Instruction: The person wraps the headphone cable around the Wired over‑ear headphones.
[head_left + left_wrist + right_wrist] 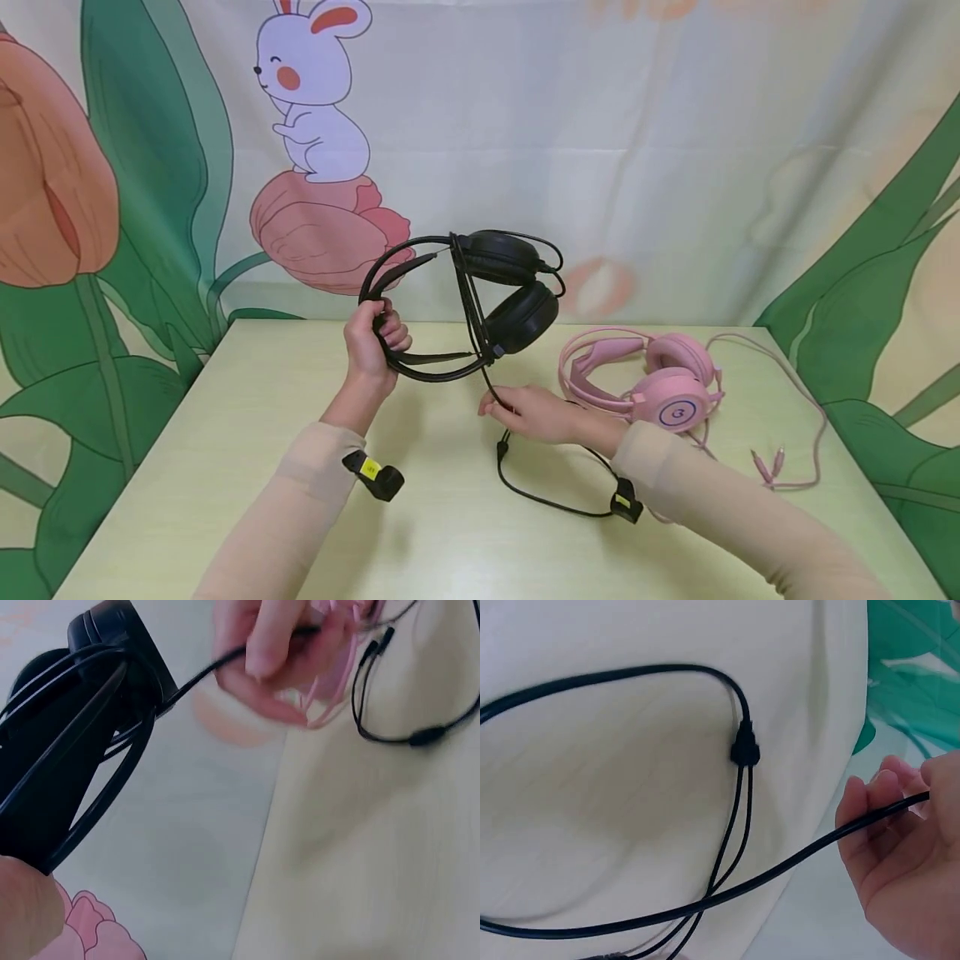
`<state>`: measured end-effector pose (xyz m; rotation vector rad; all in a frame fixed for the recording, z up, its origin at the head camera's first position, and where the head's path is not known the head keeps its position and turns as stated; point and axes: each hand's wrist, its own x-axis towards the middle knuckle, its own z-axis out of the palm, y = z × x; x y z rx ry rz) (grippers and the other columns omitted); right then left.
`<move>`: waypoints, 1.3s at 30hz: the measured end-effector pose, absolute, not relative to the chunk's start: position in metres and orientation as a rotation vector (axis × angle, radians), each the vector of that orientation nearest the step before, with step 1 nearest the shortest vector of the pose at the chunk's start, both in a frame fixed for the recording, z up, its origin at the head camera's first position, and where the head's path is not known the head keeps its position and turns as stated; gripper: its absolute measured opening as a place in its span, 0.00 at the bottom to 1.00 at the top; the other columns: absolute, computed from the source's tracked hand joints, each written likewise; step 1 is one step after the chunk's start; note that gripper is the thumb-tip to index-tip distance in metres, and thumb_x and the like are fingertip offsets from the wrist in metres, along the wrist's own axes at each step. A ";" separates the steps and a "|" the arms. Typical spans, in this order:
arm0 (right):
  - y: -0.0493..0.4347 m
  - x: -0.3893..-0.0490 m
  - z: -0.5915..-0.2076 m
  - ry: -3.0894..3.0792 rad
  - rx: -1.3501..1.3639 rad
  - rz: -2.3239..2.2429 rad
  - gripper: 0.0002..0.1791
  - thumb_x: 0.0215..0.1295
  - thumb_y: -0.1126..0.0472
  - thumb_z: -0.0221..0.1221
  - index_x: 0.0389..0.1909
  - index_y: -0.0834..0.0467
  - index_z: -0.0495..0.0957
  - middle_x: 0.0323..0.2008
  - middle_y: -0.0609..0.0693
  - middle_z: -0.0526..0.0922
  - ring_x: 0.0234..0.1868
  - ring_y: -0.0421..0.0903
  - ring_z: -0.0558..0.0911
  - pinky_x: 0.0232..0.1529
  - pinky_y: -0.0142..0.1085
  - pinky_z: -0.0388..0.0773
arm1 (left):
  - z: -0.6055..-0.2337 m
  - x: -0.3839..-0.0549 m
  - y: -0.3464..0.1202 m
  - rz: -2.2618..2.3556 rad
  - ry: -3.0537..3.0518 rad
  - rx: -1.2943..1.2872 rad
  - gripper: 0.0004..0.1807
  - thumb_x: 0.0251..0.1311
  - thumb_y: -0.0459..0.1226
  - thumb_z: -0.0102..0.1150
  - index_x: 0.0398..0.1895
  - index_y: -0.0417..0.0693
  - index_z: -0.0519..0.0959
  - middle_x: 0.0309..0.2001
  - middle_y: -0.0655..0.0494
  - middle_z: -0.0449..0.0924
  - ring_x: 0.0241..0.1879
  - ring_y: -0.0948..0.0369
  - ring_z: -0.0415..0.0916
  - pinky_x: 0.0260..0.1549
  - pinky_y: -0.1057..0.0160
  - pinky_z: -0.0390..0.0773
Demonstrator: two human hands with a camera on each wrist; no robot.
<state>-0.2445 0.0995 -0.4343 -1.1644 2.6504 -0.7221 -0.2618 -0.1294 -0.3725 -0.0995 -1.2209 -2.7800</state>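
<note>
My left hand (371, 346) grips the headband of a black pair of headphones (522, 318) and holds it up above the table, ear cups pointing right. Several turns of black cable (467, 293) are wound across the band beside the ear cups. One strand runs from them down to my right hand (542, 412), which pinches it between thumb and fingers. Below that hand, the rest of the cable hangs in a loop with a small splitter (745, 746). Two thin black plugs (379, 643) show at its end in the left wrist view.
A pink pair of headphones (678, 408) lies on the table (442, 542) just beyond my right forearm. Its pink cable (817, 442) curves along the right side, with two plugs (767, 468) at the end. A printed curtain (525, 125) hangs behind the table.
</note>
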 end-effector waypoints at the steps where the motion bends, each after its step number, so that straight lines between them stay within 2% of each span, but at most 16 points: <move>1: 0.101 -0.243 -0.433 2.647 -1.196 -0.706 0.12 0.71 0.58 0.44 0.44 0.54 0.75 0.29 0.42 0.79 0.28 0.36 0.72 0.35 0.30 0.72 | -0.373 -0.262 -0.130 -2.755 -1.235 -0.078 0.10 0.57 0.33 0.32 0.20 0.47 0.61 0.09 0.65 0.52 0.07 0.71 0.49 0.11 0.72 0.46; 4: 0.104 -0.238 -0.423 2.632 -1.253 -0.670 0.10 0.70 0.57 0.45 0.41 0.53 0.75 0.33 0.41 0.80 0.30 0.36 0.74 0.36 0.30 0.73 | -0.373 -0.262 -0.133 -2.693 -1.266 -0.024 0.10 0.57 0.32 0.34 0.18 0.47 0.60 0.08 0.65 0.52 0.07 0.71 0.49 0.11 0.71 0.46; 13: 0.117 -0.241 -0.396 2.614 -1.476 -0.622 0.08 0.69 0.57 0.48 0.30 0.50 0.72 0.22 0.39 0.71 0.20 0.32 0.66 0.23 0.25 0.64 | -0.381 -0.266 -0.140 -2.530 -1.330 0.118 0.14 0.56 0.32 0.39 0.13 0.46 0.60 0.09 0.63 0.52 0.08 0.69 0.49 0.10 0.71 0.50; 19: 0.122 -0.243 -0.379 2.561 -1.538 -0.700 0.05 0.66 0.60 0.51 0.31 0.51 0.72 0.20 0.38 0.67 0.19 0.31 0.64 0.21 0.24 0.61 | -0.390 -0.266 -0.143 -2.480 -1.373 0.168 0.14 0.55 0.32 0.40 0.12 0.46 0.60 0.09 0.62 0.53 0.09 0.68 0.49 0.10 0.71 0.50; 25: 0.127 -0.241 -0.365 2.459 -1.430 -0.821 0.04 0.66 0.62 0.51 0.37 0.51 0.74 0.25 0.40 0.72 0.21 0.33 0.65 0.24 0.26 0.65 | -0.396 -0.263 -0.145 -2.441 -1.454 0.187 0.11 0.56 0.31 0.40 0.16 0.45 0.60 0.09 0.61 0.54 0.09 0.68 0.50 0.10 0.71 0.51; 31: 0.133 -0.240 -0.349 2.375 -1.217 -0.891 0.06 0.68 0.58 0.50 0.42 0.46 0.75 0.38 0.39 0.78 0.33 0.37 0.72 0.35 0.29 0.71 | -0.400 -0.261 -0.147 -2.412 -1.515 0.164 0.08 0.55 0.31 0.41 0.20 0.46 0.60 0.09 0.62 0.53 0.09 0.68 0.50 0.10 0.71 0.51; 37: 0.137 -0.245 -0.328 2.313 -1.148 -1.028 0.09 0.68 0.61 0.49 0.43 0.56 0.76 0.41 0.44 0.79 0.39 0.41 0.74 0.40 0.31 0.71 | -0.405 -0.261 -0.149 -2.259 -1.720 0.156 0.09 0.55 0.32 0.46 0.20 0.45 0.61 0.11 0.59 0.59 0.10 0.66 0.56 0.11 0.71 0.58; 39: 0.138 -0.248 -0.321 2.290 -1.157 -1.072 0.09 0.68 0.63 0.49 0.42 0.59 0.76 0.41 0.47 0.79 0.38 0.41 0.73 0.40 0.31 0.70 | -0.407 -0.260 -0.149 -2.220 -1.768 0.157 0.09 0.55 0.33 0.46 0.20 0.45 0.62 0.12 0.58 0.59 0.10 0.66 0.57 0.11 0.71 0.60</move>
